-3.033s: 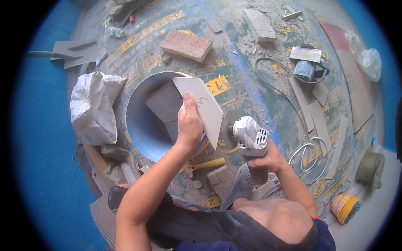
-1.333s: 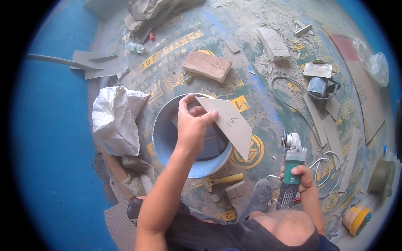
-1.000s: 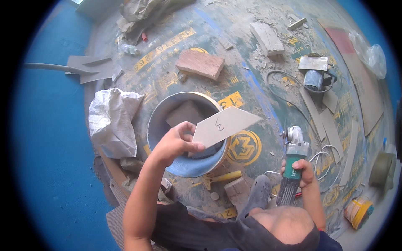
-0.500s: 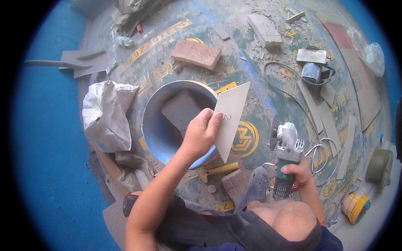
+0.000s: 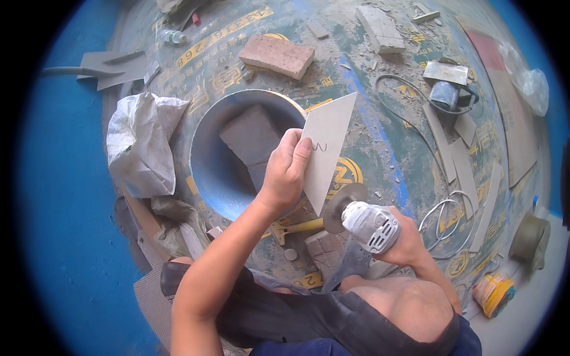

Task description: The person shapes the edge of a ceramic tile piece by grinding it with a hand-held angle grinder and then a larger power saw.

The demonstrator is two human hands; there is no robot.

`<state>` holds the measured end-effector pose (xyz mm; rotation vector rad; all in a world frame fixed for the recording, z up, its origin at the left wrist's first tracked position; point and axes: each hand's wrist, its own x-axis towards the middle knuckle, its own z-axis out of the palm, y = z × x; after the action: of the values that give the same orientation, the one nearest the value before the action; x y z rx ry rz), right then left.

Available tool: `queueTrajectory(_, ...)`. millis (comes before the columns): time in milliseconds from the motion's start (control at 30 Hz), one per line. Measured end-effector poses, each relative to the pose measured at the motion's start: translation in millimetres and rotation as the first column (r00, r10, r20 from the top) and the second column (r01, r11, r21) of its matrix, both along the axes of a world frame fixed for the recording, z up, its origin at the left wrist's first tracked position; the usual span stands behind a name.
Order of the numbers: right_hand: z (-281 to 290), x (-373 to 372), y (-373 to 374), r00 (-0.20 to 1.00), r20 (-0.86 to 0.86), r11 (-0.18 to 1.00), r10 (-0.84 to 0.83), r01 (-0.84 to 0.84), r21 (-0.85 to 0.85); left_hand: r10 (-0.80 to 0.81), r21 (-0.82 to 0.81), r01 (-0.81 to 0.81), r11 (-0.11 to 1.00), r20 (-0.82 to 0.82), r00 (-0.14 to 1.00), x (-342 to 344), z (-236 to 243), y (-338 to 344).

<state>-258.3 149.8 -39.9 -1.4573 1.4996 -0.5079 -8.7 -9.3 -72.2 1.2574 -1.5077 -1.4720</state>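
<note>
My left hand [image 5: 284, 172] grips a pale, angular tile [image 5: 329, 142] with a pencil mark, held tilted over the rim of a wide blue cylinder [image 5: 205, 148]. Inside that cylinder lies a dusty grey block [image 5: 243, 136]. Fingers of my right hand [image 5: 404, 240] wrap round an angle grinder [image 5: 373, 228], whose head is tilted toward me and hides its body. The grinder's disc [image 5: 341, 207] is just below and to the right of the tile's lower tip, apart from it. A yellow-handled hammer [image 5: 297, 228] lies on the floor beneath.
Around them lie a pink brick [image 5: 276, 56], a white sack [image 5: 139, 142], a grey block [image 5: 380, 29], a shovel [image 5: 110, 71], a power tool [image 5: 445, 89], tile strips [image 5: 445, 154], white cable [image 5: 439, 234] and a yellow bucket [image 5: 493, 293] on the dusty covered floor.
Over the last second my left hand has turned the tile more upright. Since half a second ago my right hand has swung the grinder left and tipped it over, bringing the disc closer to the tile.
</note>
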Motion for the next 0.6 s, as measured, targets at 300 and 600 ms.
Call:
queueTrajectory(300,-15,-8,-16,0.996,0.023,0.995,0.092,-0.091,-0.027,0.001,0.014,-0.002,1.0,0.024,1.0,-2,5,0)
queueTrajectory(600,-11,-17,-40,0.999,0.03,0.999,0.022,-0.022,0.026,-0.006,0.027,0.005,1.0,0.033,0.999,-3,9,-1)
